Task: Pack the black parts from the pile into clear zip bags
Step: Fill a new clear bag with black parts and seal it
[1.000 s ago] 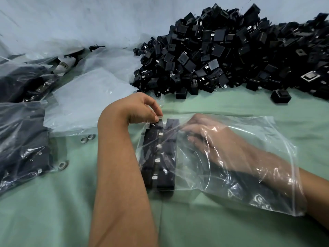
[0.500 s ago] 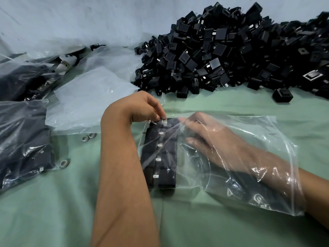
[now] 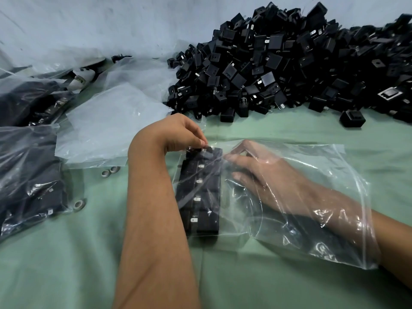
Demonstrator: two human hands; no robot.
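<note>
A clear zip bag [image 3: 323, 175] lies on the green cloth in front of me. Inside it, at its closed left end, black parts [image 3: 200, 192] stand packed in a tight row. My right hand [image 3: 263, 175] is inside the bag up past the wrist, its fingers reaching the top of the row. My left hand [image 3: 180, 132] is outside the bag and pinches the plastic at the far corner of the row. The big pile of loose black parts [image 3: 289, 63] rises behind, against the wall.
Filled bags of black parts [image 3: 29, 179] lie at the left. Empty clear bags [image 3: 107, 126] are spread beside them. Small metal rings [image 3: 109, 171] lie on the green cloth [image 3: 267, 286]. One black part [image 3: 352, 118] sits apart from the pile.
My left hand has shifted a little to the right along the bag's far corner. My right hand's fingers moved up toward the top of the row inside the bag.
</note>
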